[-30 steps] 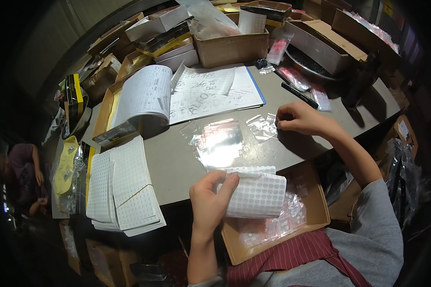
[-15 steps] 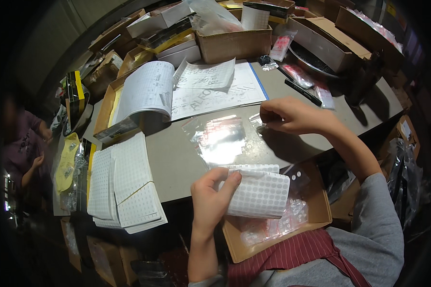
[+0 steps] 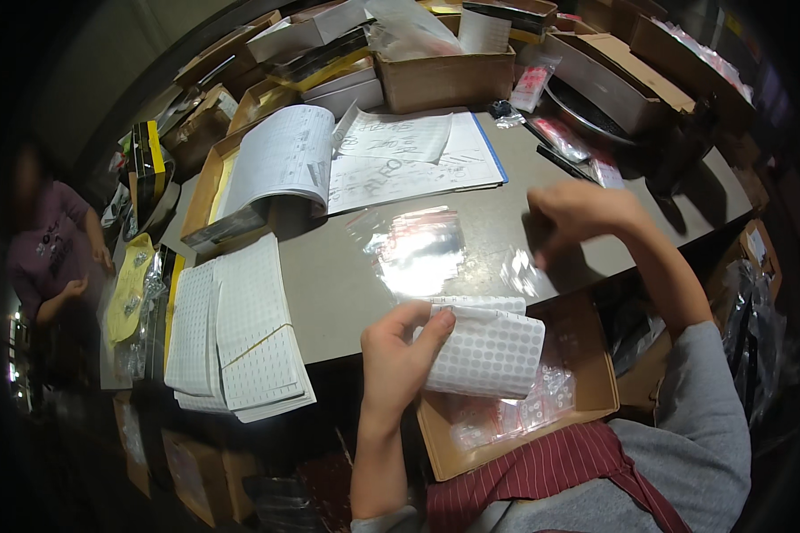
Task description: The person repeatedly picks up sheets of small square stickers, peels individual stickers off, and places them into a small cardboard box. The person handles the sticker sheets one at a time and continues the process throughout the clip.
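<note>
Item: sticker sheet [image 3: 489,355], white, covered in small round dots, curled; held in the left hand [image 3: 400,360], fingers closed round its left edge, above a shallow cardboard box [image 3: 587,404] at the table's near edge.
Item: right hand [image 3: 578,218], raised over the grey table [image 3: 329,284], fingers bunched; whether they pinch anything, I cannot tell.
Item: clear plastic bags [image 3: 418,249], lying flat on the table between the hands.
Item: small bags with pink contents [image 3: 507,417], a fair heap in the box, seemingly finished pieces.
Item: stack of dot sheets [image 3: 240,333], left edge of table, apparently unused; much work seems left.
</note>
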A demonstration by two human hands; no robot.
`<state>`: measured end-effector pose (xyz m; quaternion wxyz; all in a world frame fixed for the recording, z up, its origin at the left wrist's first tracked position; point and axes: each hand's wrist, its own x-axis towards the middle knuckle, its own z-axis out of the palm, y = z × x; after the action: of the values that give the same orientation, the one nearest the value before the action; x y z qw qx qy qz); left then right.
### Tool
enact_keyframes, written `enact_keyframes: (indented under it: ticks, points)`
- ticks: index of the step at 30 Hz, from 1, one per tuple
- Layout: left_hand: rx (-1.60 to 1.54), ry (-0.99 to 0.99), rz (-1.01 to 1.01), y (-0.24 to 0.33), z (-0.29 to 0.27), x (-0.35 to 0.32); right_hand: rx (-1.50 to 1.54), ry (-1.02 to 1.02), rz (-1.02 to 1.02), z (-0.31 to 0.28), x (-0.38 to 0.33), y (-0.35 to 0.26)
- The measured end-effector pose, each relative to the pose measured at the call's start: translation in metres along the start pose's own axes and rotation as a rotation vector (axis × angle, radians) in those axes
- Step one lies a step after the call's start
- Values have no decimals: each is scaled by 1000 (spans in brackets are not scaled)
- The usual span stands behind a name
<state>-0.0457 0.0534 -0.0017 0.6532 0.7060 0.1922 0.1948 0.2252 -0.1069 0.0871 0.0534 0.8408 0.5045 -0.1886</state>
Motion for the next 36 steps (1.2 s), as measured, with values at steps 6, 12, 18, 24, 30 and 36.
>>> enact_keyframes:
  ticks: [6, 12, 18, 24, 30, 36]
  points:
    - [36, 32, -2, -7, 0, -1, 290, 73, -373, 11, -27, -37]
    - [7, 90, 17, -5, 3, -3, 281, 296, -600, 48, -33, -66]
    - [74, 151, 65, -3, 12, 0, 208, 498, -575, 60, -40, -72]
    - [119, 199, 30, -7, 5, -5, 473, 449, -716, 44, -15, -67]
    - [141, 165, 54, -1, 9, -1, 431, 250, -340, 16, 58, -52]
    - [190, 160, 7, 4, 8, -3, 213, 373, -191, 31, 75, -24]
